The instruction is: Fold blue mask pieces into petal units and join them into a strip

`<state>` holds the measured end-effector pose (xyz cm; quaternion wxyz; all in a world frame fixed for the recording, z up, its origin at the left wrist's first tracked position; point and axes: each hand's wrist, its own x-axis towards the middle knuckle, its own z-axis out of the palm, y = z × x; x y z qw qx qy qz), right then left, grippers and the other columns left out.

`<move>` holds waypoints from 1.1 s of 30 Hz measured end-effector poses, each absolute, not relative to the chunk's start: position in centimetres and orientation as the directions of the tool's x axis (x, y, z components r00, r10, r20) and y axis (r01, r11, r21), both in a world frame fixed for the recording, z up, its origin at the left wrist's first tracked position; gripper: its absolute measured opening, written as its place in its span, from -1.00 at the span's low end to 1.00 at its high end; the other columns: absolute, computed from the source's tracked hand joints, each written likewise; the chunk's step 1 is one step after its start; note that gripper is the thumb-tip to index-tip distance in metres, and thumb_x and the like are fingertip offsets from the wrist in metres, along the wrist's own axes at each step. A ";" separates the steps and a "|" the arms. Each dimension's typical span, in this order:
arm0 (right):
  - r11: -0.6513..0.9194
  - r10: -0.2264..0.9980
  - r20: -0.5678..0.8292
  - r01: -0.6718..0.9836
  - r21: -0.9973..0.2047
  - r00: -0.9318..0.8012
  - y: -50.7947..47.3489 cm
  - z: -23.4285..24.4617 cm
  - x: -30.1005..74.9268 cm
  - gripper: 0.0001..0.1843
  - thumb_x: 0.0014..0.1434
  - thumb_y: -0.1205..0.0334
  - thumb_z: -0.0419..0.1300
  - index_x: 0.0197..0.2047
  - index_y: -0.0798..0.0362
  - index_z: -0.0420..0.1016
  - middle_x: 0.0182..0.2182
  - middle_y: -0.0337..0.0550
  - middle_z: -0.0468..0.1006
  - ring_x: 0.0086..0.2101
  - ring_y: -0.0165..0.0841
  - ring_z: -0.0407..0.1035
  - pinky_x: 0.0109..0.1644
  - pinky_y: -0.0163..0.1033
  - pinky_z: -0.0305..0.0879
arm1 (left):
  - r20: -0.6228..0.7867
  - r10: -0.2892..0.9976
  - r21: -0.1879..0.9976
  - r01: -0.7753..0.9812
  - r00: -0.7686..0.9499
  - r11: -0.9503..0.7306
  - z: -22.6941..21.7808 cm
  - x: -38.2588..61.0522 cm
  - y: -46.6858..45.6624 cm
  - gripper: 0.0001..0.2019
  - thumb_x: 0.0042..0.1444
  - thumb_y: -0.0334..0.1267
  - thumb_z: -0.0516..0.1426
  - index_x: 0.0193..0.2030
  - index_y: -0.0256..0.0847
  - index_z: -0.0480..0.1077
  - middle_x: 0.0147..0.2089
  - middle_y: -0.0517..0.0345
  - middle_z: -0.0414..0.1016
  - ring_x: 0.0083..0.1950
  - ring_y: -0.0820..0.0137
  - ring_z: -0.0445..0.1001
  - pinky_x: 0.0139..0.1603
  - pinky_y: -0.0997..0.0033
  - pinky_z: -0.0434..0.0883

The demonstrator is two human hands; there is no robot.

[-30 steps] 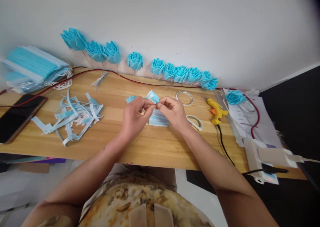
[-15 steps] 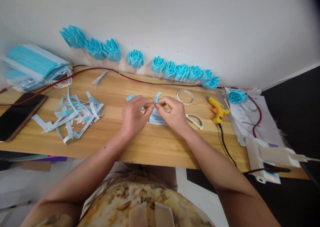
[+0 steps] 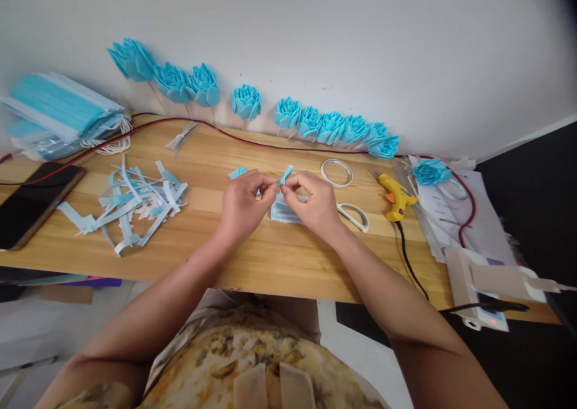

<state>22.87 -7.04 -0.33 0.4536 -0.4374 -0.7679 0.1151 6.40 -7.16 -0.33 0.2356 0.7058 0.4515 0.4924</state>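
Observation:
A small twisted piece of blue mask fabric [image 3: 285, 175] stands up between my two hands. My left hand [image 3: 247, 204] is closed in a pinch at its lower left side, fingertips against the base. From the other side, my right hand [image 3: 314, 203] pinches the same piece between thumb and forefinger. The fingers hide its lower end. Under my hands lies a stack of pale blue fabric pieces [image 3: 285, 212], partly covered by the right hand. Another blue scrap [image 3: 237, 172] lies just behind my left hand. Scissors with a white handle [image 3: 360, 218] rest by my right hand.
Several blue fabric roses [image 3: 331, 127] on sticks lean on the wall. Fabric offcuts [image 3: 135, 201], a phone [image 3: 38, 201] and stacked masks [image 3: 63, 108] are left. Right are a tape roll [image 3: 336, 172], a yellow glue gun [image 3: 396, 197] with cord, and a power strip [image 3: 473, 289].
The blue piece between my fingers looks narrower and more twisted, its top tilted further right. Both hands stay nearly in place; the whole view has shifted slightly.

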 end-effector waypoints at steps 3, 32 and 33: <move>0.569 0.799 0.570 0.550 -0.611 -0.194 -7.1 -0.3 22.8 -0.89 0.14 0.35 0.17 -0.42 0.03 0.42 -0.48 -0.25 0.50 -0.42 -0.40 0.37 -0.26 -0.27 0.26 | 0.405 0.909 0.841 0.352 0.094 -0.411 -0.4 6.3 -7.0 -0.86 0.11 -0.36 0.15 -0.41 -0.20 0.53 -0.51 0.24 0.40 -0.46 0.49 0.27 -0.40 0.44 0.21; 0.177 0.970 0.130 0.233 -0.956 -0.205 -6.4 -1.1 23.6 -0.79 0.10 0.09 0.30 -0.44 0.04 0.51 -0.53 -0.24 0.49 -0.51 -0.45 0.28 -0.44 -0.31 0.16 | 0.081 0.997 0.586 0.809 -0.009 -0.040 1.2 -14.9 -3.4 -0.82 -0.09 -0.33 0.11 -0.43 -0.11 0.56 -0.52 0.15 0.52 -0.53 0.36 0.34 -0.46 0.38 0.18; 0.176 0.969 0.127 0.235 -0.956 -0.211 -6.4 -1.1 23.6 -0.79 0.11 0.08 0.30 -0.44 0.04 0.51 -0.53 -0.24 0.49 -0.51 -0.45 0.28 -0.44 -0.31 0.16 | 0.054 0.998 0.585 0.810 -0.012 -0.022 1.1 -15.1 -3.4 -0.83 -0.08 -0.36 0.10 -0.44 -0.12 0.54 -0.55 0.17 0.48 -0.56 0.38 0.30 -0.48 0.39 0.16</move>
